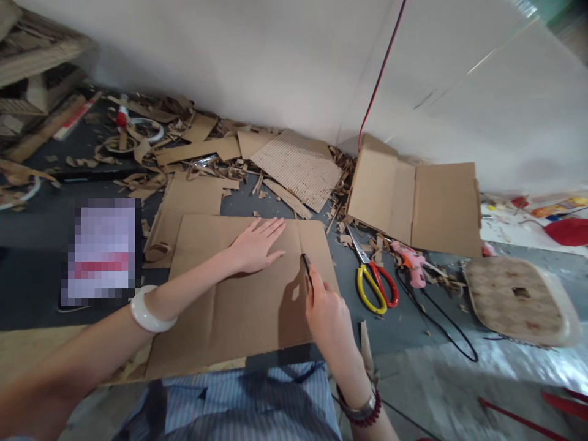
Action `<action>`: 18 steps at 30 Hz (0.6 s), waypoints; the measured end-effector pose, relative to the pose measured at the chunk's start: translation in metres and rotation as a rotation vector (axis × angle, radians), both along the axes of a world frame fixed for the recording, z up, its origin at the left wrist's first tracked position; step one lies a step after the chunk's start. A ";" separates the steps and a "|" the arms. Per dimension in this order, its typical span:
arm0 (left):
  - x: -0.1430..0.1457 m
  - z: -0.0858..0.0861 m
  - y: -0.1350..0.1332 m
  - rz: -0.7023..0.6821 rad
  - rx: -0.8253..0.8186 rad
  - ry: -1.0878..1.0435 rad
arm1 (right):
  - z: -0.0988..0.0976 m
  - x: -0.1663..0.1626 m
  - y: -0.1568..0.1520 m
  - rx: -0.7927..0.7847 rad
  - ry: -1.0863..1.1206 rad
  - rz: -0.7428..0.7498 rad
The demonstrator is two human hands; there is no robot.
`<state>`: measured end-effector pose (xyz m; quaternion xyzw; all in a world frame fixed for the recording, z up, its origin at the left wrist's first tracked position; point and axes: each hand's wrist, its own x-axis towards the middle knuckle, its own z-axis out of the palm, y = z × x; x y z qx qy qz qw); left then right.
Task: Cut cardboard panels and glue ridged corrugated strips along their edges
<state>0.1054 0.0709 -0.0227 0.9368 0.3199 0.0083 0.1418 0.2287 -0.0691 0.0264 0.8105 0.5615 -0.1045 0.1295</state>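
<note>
A large flat cardboard sheet (229,306) lies on the dark floor in front of me. My left hand (255,245) rests flat on it, fingers stretched out, pressing it down near its far edge. My right hand (326,312) is closed around a thin dark knife (306,268) whose tip touches the sheet just right of my left hand. A white bangle sits on my left wrist, a bead bracelet and a band on my right.
Scissors (373,278) with yellow and red handles lie right of the sheet, beside a pink glue gun (411,263) with a black cord. A folded cardboard piece (413,202), corrugated board (298,168) and many scraps line the wall. A woven stool (519,300) stands right.
</note>
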 end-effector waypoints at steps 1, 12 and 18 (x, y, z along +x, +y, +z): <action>0.000 0.000 0.000 0.000 0.000 -0.002 | 0.000 0.000 -0.002 -0.003 0.007 -0.004; 0.002 0.004 0.000 -0.003 -0.008 0.049 | -0.003 0.000 -0.018 -0.005 0.026 -0.021; 0.001 0.005 0.000 0.002 -0.001 0.045 | -0.002 -0.002 -0.028 -0.025 0.021 -0.026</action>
